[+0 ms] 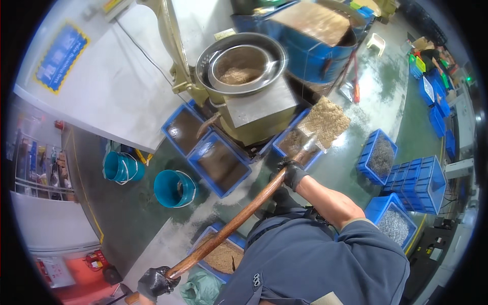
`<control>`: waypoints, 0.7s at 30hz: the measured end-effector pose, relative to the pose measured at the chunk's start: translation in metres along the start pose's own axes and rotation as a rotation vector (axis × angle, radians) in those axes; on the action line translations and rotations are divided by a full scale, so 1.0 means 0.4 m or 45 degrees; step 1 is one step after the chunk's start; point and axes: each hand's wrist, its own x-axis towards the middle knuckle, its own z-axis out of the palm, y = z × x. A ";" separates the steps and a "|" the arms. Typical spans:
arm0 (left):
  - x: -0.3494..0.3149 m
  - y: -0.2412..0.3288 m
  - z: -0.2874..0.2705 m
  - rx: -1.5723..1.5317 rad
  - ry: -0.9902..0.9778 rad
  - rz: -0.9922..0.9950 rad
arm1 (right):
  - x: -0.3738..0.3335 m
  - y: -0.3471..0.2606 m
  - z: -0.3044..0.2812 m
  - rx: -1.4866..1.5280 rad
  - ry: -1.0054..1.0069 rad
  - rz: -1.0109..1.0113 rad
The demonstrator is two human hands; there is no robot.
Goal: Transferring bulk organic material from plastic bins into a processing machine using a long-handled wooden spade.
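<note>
Both my hands, in black gloves, grip a long-handled shovel (pixel 231 224) held slantwise across my front. My right hand (pixel 293 174) is closed round the shaft near the blade. Down at the lower left, my left hand (pixel 156 282) wraps the shaft close to its rear end. A heap of tan, coarse grainy material (pixel 325 122) covers most of the blade. The loaded blade is over or just beside a blue crate (pixel 285 153) that holds more tan material; its exact height cannot be told. Left of it stands a machine with a round metal bowl (pixel 241 86), tan grains inside.
Two blue crates (pixel 219 194) of murky liquid stand beside the machine, with two teal buckets (pixel 165 190) to their left. Behind is a large blue drum (pixel 320 63). Blue crates of metallic-looking pieces (pixel 380 157) line the right. Another tan-filled crate (pixel 222 256) sits near my left side.
</note>
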 end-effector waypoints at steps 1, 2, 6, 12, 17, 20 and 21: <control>0.003 0.002 -0.011 0.117 0.022 0.011 | 0.002 -0.012 0.010 0.015 -0.021 0.019; 0.006 0.001 -0.019 0.234 0.040 0.021 | 0.004 -0.023 0.014 0.029 -0.038 0.039; 0.022 0.011 -0.059 -0.019 -0.048 -0.147 | 0.014 -0.068 0.032 -0.075 0.032 0.004; 0.059 0.008 -0.112 -0.447 -0.181 -0.154 | -0.004 -0.139 0.062 -0.218 -0.031 0.041; 0.048 0.033 -0.136 -0.103 -0.144 -0.120 | -0.167 -0.199 0.227 -0.123 -0.005 -0.062; 0.015 0.033 -0.117 -0.156 -0.080 -0.031 | -0.208 -0.230 0.290 -0.189 -0.012 0.029; 0.004 0.028 -0.106 -0.181 -0.065 -0.040 | -0.233 -0.235 0.325 -0.219 -0.008 0.108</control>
